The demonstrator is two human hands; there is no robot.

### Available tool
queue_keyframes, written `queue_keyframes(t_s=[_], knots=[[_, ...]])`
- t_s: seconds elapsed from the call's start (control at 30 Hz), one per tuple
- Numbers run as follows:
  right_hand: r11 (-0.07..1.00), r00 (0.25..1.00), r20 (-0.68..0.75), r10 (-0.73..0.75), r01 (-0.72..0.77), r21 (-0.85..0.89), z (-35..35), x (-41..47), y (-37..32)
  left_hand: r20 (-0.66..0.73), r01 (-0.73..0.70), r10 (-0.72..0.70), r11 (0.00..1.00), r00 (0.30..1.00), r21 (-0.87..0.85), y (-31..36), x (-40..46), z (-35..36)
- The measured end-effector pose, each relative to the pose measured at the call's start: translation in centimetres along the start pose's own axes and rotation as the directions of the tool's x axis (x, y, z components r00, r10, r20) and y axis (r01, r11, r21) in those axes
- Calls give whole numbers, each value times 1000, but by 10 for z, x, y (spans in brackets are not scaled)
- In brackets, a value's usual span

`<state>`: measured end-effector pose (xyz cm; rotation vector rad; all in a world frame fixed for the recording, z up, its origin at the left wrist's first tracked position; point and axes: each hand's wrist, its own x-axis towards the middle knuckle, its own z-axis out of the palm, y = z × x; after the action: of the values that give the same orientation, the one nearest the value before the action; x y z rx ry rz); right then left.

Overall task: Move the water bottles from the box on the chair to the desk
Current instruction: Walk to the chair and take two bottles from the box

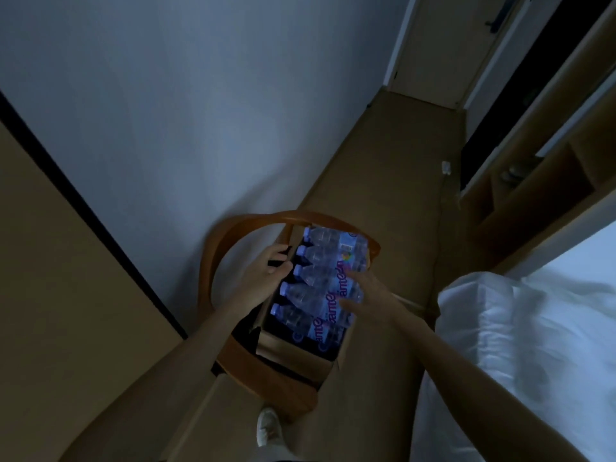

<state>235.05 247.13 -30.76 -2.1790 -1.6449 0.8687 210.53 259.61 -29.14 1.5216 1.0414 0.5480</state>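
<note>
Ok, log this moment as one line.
stage: reaching | left hand: on bottle pack | right hand: on pack | box: on chair
</note>
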Motion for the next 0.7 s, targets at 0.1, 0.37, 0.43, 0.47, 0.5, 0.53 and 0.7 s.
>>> queue_keyframes(t_s=[0.1,0.37,0.43,0.47,0.5,0.53,0.7], knots=[[1000,996,89,-5,5,8,-1,30,1,10,86,-86,996,996,-3,-18,25,-1],[998,979,204,-24,36,-58,-7,106,2,21,318,-318,948,948,18,-53,51,10],[996,968,244,-53,68,-54,-9,125,1,-6,371,-370,929,929,21,-63,57,21],[994,963,257,-79,97,-60,-10,136,1,-15,403,-403,915,915,25,-68,60,26],[989,957,268,-111,133,-65,-10,146,0,-19,438,-437,899,899,27,-72,63,32],[984,949,281,-145,168,-58,-10,156,0,-21,472,-472,881,881,23,-76,67,38],[957,862,427,-272,290,22,-12,204,-3,-91,599,-608,794,789,-106,-89,79,76]])
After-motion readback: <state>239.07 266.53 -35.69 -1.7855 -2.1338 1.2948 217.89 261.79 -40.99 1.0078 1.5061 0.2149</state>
